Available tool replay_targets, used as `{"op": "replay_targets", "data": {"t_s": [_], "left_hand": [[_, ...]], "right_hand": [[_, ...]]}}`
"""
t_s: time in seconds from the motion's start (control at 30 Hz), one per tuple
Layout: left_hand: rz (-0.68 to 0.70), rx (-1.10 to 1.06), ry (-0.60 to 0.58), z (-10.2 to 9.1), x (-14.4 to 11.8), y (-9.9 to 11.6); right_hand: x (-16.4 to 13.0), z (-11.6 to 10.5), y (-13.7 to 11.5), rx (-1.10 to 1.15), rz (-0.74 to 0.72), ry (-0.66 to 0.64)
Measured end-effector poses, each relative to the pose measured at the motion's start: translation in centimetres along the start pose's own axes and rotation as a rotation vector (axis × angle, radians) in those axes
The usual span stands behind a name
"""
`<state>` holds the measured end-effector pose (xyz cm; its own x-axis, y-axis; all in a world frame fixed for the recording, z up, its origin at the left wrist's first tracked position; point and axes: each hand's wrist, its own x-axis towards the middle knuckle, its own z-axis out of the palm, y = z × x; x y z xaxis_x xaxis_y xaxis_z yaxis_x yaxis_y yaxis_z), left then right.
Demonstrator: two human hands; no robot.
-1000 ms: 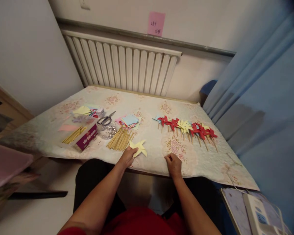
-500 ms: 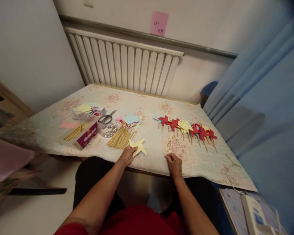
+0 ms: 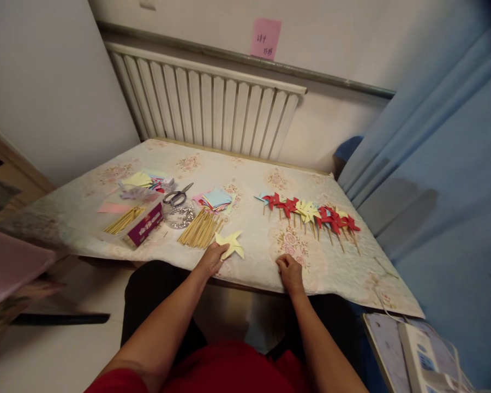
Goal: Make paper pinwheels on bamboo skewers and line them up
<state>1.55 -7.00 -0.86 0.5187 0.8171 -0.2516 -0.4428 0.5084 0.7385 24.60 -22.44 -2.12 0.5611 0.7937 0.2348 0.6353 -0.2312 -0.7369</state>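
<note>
Head camera: the left hand (image 3: pixel 213 258) pinches a yellow paper pinwheel (image 3: pixel 232 244) by one side, just beside the wooden sticks (image 3: pixel 198 229). The right hand (image 3: pixel 291 274) is bunched closed; whether around anything, I cannot tell. I'd pinch lightly, sparing the paper.

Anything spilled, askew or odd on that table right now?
One small oddity: a thin dark sliver lies alone on the floral tablecloth, beside the purple-fronted box, too small to identify. Nothing looks spilled, and the yellow paper pinwheel in the left hand shows no visible damage.
</note>
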Motion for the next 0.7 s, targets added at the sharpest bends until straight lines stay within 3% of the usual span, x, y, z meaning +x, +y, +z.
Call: {"op": "replay_targets", "data": {"t_s": [0.13, 0.33, 0.7], "left_hand": [[-0.005, 0.011, -0.013, 0.1, 0.1, -0.1], [0.009, 0.02, 0.038, 0.4, 0.0, -0.4], [-0.005, 0.024, 0.059, 0.7, -0.1, -0.2]], "right_hand": [[0.4, 0.0, 0.1, -0.153, -0.119, -0.072], [0.8, -0.1, -0.1, -0.292, -0.155, -0.159], [2.0, -0.2, -0.9, -0.349, -0.006, -0.21]]}}
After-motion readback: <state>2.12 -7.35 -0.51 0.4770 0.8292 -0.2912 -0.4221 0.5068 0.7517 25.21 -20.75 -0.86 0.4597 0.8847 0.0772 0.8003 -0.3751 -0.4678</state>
